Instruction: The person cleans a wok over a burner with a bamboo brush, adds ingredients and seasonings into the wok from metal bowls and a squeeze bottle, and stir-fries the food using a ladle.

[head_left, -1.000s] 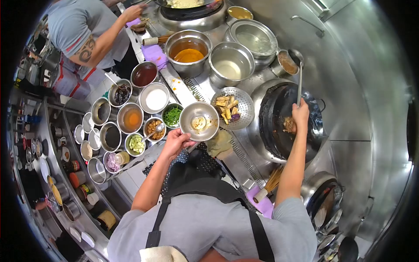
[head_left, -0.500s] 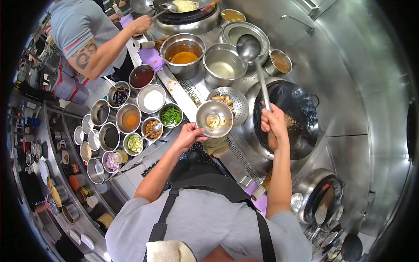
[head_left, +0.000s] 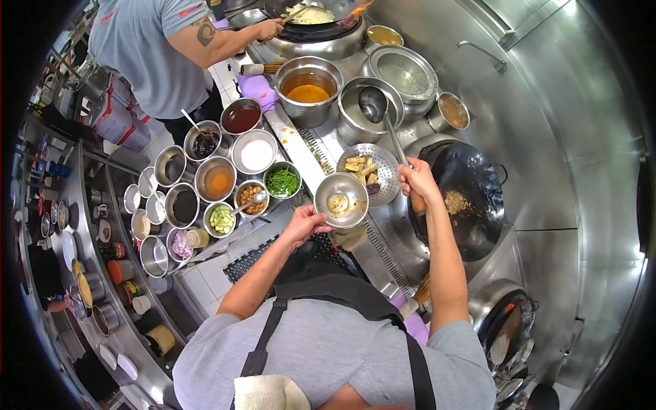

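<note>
My left hand (head_left: 305, 224) grips the rim of a small metal bowl (head_left: 355, 188) with bits of chopped, pale food in its bottom. The bowl is held beside a perforated strainer (head_left: 389, 174), which carries fried, yellowish-brown pieces (head_left: 361, 168). Closed around a wooden handle, my right hand (head_left: 418, 180) holds a long ladle (head_left: 373, 104). The ladle's head is over or in a metal pot (head_left: 350, 125) of cloudy liquid; I cannot tell whether it touches the liquid. Below my right hand is a black wok (head_left: 482, 232) with brown minced bits (head_left: 456, 202) in it.
Left stand several ingredient pots, including sliced greens (head_left: 282, 182), white powder (head_left: 255, 152) and dark red sauce (head_left: 242, 117). A pot of orange oil (head_left: 307, 89) stands ahead. A co-worker (head_left: 154, 55) stirs another wok (head_left: 311, 33) with flame at its edge. A steel wall (head_left: 547, 171) bounds the right.
The ladle head has shifted from the far rim of the cloudy-liquid pot to over its middle. The view has shifted slightly. The bowl stays in my left hand. The co-worker's arm has moved.
</note>
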